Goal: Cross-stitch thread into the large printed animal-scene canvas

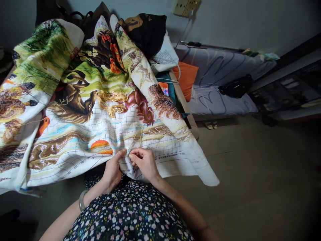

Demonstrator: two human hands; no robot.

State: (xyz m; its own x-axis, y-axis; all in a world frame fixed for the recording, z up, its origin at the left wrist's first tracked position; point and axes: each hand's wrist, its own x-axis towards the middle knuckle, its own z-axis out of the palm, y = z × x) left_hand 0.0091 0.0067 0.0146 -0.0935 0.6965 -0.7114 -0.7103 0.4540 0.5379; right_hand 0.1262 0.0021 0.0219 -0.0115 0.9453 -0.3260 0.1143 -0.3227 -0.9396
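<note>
Small print ran along the lower edge of the embroidery cloth (100,134), too tiny to read. Grey lettering on the white bag (167,55) was also illegible.

Large gridded cross-stitch cloth (100,110), partly embroidered in colours, lies draped and rumpled.

Grey wall (238,20) with socket (187,6); tiled floor (250,174); bed (220,83) with orange cushion (187,77).

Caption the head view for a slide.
Both hands, left hand and right hand, pinch the near edge of a large, colourful gridded cross-stitch cloth spread over the lap.
</note>
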